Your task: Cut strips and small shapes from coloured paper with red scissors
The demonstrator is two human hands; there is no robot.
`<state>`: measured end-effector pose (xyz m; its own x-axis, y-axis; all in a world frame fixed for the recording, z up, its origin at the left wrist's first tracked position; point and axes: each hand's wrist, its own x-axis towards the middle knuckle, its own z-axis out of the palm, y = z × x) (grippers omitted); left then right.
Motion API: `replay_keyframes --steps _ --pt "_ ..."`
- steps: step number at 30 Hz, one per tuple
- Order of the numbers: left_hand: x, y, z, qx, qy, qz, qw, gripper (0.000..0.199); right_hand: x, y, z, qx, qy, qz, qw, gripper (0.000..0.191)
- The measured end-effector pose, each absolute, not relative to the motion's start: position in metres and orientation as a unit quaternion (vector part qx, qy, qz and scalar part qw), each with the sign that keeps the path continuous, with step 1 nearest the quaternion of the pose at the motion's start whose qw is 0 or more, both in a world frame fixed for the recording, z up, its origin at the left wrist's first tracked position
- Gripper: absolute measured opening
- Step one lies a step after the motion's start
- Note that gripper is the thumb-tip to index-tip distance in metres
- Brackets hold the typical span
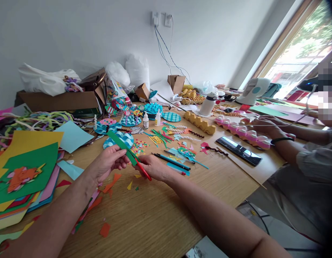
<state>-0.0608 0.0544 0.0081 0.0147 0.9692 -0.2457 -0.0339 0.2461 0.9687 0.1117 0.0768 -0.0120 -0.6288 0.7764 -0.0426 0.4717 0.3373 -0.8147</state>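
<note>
My left hand (pixel 112 161) pinches a narrow strip of green paper (pixel 117 140) between thumb and fingers, above the wooden table. Red-handled scissors (pixel 143 170) are in my right hand (pixel 151 166), its fingers closed round the handles. The scissors' blades meet the lower end of the strip, and my fingers partly hide them. Beneath my hands lie orange paper scraps (pixel 112 183) and small yellow bits. Just beyond the right hand are dark pens (pixel 172 161) and a heap of tiny coloured paper pieces (pixel 140 147).
Coloured paper sheets (pixel 31 172) are stacked at the left. Glue bottles (pixel 146 121) stand mid-table near blue wavy paper discs (pixel 119 139). A phone (pixel 238 150) and a pink egg-carton strip (pixel 243 132) lie at the right, near another person's hands (pixel 270 125).
</note>
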Motion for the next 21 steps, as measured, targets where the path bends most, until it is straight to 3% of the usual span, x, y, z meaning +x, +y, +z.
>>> replay_keyframes --steps 21 --pt "-0.065 0.055 0.008 0.431 0.535 0.412 0.599 0.02 0.109 0.077 -0.02 -0.395 -0.81 0.38 0.209 0.03"
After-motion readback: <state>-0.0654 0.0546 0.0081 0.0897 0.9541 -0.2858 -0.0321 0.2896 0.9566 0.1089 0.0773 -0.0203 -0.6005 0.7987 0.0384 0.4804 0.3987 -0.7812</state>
